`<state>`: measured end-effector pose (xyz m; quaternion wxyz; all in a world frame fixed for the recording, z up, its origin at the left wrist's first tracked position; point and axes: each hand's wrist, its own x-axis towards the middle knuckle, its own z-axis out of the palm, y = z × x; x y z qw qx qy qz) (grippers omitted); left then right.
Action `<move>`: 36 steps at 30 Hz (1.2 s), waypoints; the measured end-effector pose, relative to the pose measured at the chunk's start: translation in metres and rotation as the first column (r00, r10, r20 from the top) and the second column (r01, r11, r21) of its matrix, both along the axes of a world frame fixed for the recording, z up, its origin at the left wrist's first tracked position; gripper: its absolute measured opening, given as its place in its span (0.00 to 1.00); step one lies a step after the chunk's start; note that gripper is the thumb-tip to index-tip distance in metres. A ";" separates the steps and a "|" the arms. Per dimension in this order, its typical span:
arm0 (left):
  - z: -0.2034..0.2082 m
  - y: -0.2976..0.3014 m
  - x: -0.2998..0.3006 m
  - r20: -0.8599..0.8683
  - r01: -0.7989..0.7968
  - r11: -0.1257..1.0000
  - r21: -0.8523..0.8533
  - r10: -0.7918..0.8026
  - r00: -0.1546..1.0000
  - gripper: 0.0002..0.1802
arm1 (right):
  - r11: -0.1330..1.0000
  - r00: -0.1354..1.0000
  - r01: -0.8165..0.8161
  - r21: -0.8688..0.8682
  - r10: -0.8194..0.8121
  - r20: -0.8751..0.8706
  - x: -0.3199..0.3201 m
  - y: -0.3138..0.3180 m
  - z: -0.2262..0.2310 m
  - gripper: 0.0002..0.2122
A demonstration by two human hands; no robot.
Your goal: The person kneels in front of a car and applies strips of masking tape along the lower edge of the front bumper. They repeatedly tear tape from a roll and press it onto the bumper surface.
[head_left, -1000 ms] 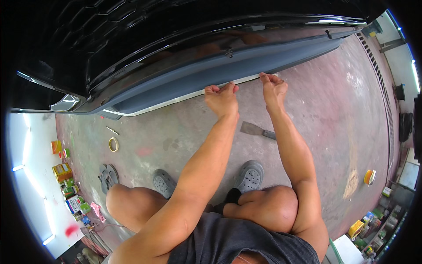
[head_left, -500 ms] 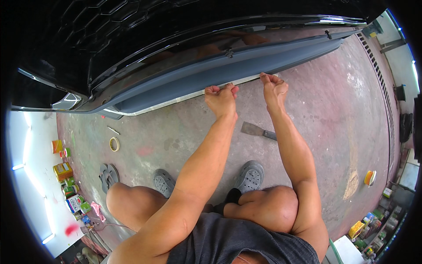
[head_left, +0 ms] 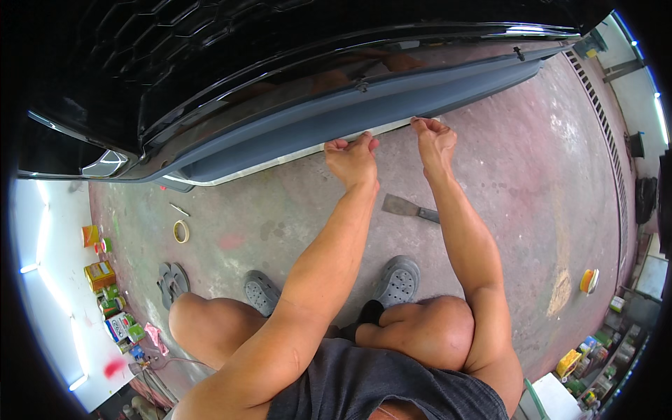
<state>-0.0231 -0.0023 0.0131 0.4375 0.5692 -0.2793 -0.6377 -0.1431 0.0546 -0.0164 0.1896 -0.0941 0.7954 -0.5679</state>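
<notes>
A dark grey car bumper lip (head_left: 294, 129) runs across under the black front of a car (head_left: 231, 63). Along its near edge lies a pale strip of tape (head_left: 259, 165), stretching from the left end to my right hand. My left hand (head_left: 352, 161) is closed in a pinch at the strip, knuckles up. Farther right, my right hand (head_left: 437, 145) pinches the strip near its right end between thumb and finger. A short stretch of the strip shows between both hands. The fingertips partly hide what they grip.
On the floor below my hands lies a scraper (head_left: 409, 208). At left are a roll of masking tape (head_left: 181, 231), a thin white stick (head_left: 180, 209) and flip-flops (head_left: 173, 281). Cans (head_left: 101, 276) line the left wall. A drain grate (head_left: 602, 112) runs along the right side.
Almost nothing differs. The view has shifted slightly, and both hands keep their pinch on the tape strip in about the same place.
</notes>
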 end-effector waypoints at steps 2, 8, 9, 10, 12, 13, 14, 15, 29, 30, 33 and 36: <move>-0.003 -0.001 0.000 -0.011 -0.006 1.000 -0.012 0.006 1.000 0.23 | 1.000 1.000 0.000 -0.004 0.000 0.005 0.001 -0.001 -0.001 0.11; -0.013 -0.003 -0.001 -0.050 -0.017 0.999 -0.038 0.015 0.999 0.23 | 0.999 0.999 0.025 -0.034 -0.025 0.023 0.001 -0.003 -0.001 0.11; -0.013 -0.003 -0.002 -0.053 -0.019 0.999 -0.040 0.017 0.998 0.23 | 0.999 0.999 0.027 -0.035 -0.026 0.036 0.001 -0.002 -0.001 0.11; -0.013 -0.003 -0.001 -0.048 -0.016 0.999 -0.043 0.014 0.999 0.23 | 0.999 0.998 0.028 -0.038 -0.026 0.050 0.001 -0.002 0.000 0.11; -0.013 -0.003 -0.001 -0.040 -0.010 0.999 -0.050 0.008 0.999 0.24 | 1.000 0.998 0.030 -0.009 -0.030 0.047 0.001 -0.002 0.002 0.11; -0.014 -0.003 -0.001 -0.040 -0.007 0.999 -0.049 0.005 0.999 0.23 | 0.999 0.998 0.033 0.005 -0.033 0.045 0.001 -0.002 0.003 0.11; -0.015 -0.003 -0.001 -0.039 -0.003 0.999 -0.049 0.002 0.999 0.23 | 0.999 0.998 0.038 0.005 -0.038 0.042 0.000 -0.002 0.002 0.11; -0.016 -0.003 -0.001 -0.039 0.000 0.999 -0.049 -0.002 0.999 0.23 | 0.999 0.998 0.043 0.006 -0.043 0.040 -0.002 -0.002 -0.001 0.11; -0.015 -0.002 -0.002 0.070 0.031 0.991 -0.133 -0.022 0.997 0.23 | 1.000 0.999 0.016 -0.010 -0.016 0.038 -0.002 -0.002 -0.001 0.12; -0.016 -0.001 -0.002 0.080 0.040 0.987 -0.154 -0.028 0.996 0.23 | 1.000 1.000 0.012 -0.010 -0.012 0.016 -0.004 -0.002 -0.005 0.12; -0.020 0.000 -0.001 0.203 0.133 0.956 -0.263 -0.080 0.976 0.21 | 1.000 0.997 -0.007 0.016 0.009 -0.080 -0.008 0.002 -0.019 0.14; -0.033 -0.002 0.005 0.260 0.154 0.916 -0.370 -0.057 0.964 0.20 | 0.996 0.992 -0.028 0.090 0.039 -0.123 -0.001 0.001 -0.011 0.15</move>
